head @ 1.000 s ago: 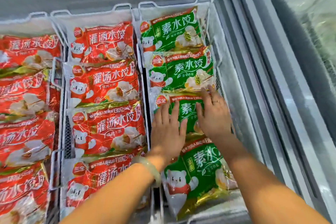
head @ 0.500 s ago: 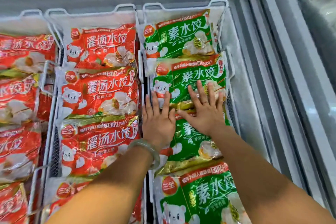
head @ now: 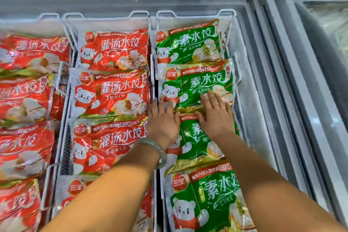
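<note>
Together, left hand (head: 163, 121) and right hand (head: 216, 117) lie flat, fingers straight and spread, pressing overlapping green dumpling bags (head: 195, 137) in the freezer basket (head: 237, 73).

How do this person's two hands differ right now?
The left hand has a pale bangle at its wrist; the right hand wears a ring. The left hand lies at the green bags' left edge; the right hand lies farther right on them. Both lie flat, fingers straight, across two green bags.
</note>
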Available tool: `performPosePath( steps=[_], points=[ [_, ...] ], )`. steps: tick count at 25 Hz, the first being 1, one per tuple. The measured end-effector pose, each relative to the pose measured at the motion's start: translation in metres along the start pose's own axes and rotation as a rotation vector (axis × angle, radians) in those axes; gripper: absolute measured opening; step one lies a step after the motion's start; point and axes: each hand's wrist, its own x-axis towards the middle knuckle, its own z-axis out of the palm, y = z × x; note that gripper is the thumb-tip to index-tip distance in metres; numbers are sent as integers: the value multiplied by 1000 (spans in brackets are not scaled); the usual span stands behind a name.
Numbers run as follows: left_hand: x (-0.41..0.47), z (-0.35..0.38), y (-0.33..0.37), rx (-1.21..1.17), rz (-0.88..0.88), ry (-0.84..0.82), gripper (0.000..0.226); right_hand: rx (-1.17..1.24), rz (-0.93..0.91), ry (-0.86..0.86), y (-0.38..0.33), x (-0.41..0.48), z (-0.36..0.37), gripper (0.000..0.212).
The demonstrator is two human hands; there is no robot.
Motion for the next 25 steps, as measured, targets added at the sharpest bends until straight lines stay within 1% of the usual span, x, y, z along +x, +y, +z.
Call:
performPosePath(
  steps=[2, 5, 8, 12, 17, 20, 23, 25],
  points=[
    [-7, -14, -9, -7, 32, 18, 59, 4, 32, 20, -8, -14, -9, 61],
    [-29, -38, -38, -1, 64, 32, 60, 25, 37, -5, -31, -43, -26, 60],
    [-58, -69, -77, -19, 36, 84, 58, 142, 37, -51, -68, -74, -48, 59],
    [-96, -108, -136, 7, -15, 87, 60, 206, 62, -80, -125, -119, -72, 55],
    [-151, -166, -221, 16, -35, 174, 58, 147, 1, -85, -220, -165, -101, 47],
    [-182, -202, -278, 14, -124, 227, 53, 108, -64, -54, -285, -177, -111, 47],
    [-216, -229, -346, -30, -197, 301, 47, 98, -131, -125, -358, -186, -113, 44],
    [-236, -238, -394, -23, -229, 368, 42, 81, -212, -150, -406, -190, -111, 40]
  ],
)
